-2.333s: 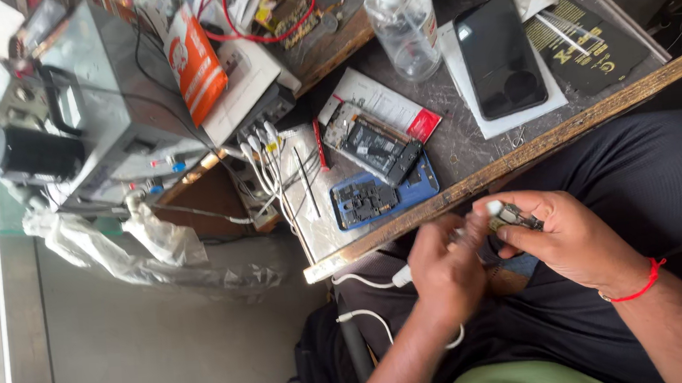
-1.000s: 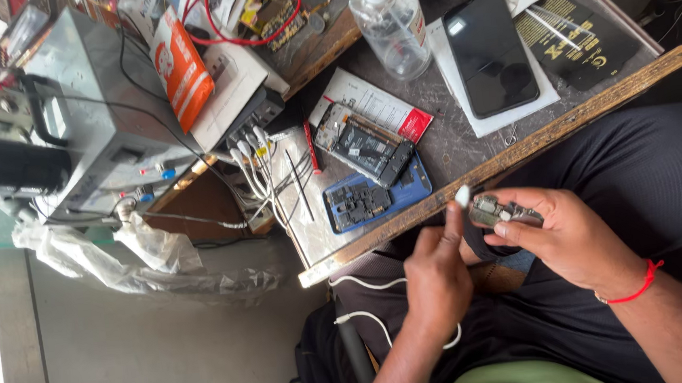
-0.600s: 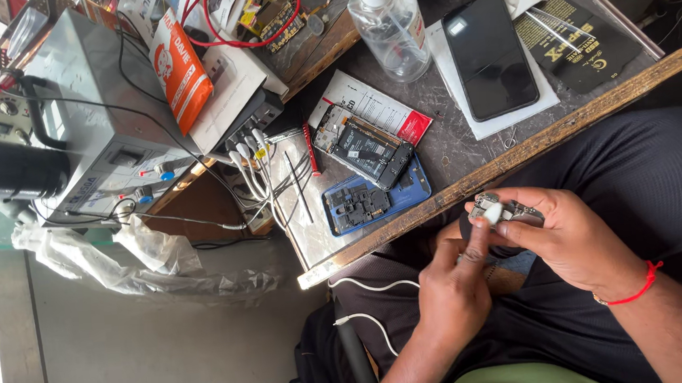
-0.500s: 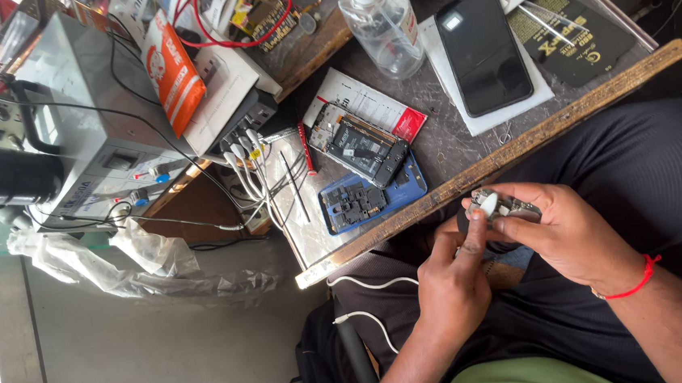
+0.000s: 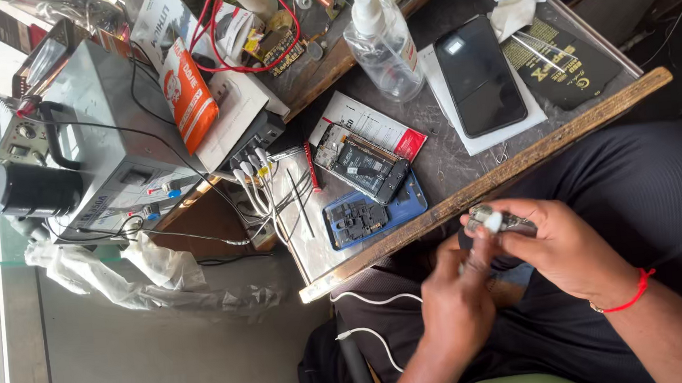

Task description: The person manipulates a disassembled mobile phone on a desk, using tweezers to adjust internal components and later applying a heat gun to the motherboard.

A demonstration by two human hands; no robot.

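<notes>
Both hands worked over my lap, just below the desk [image 5: 518, 171] edge. Right hand [image 5: 560, 247] closed around a small metal part [image 5: 499, 219]; left hand [image 5: 457, 308], lower moments before, had risen, fingers pinching its near end. Opened phone [image 5: 365, 165] lay untouched on the desk.

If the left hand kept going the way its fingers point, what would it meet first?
The left hand points up toward the small metal part pinched in the right hand; its fingertips look already at it. Beyond lies the wooden table edge, though depth is unclear.
</notes>
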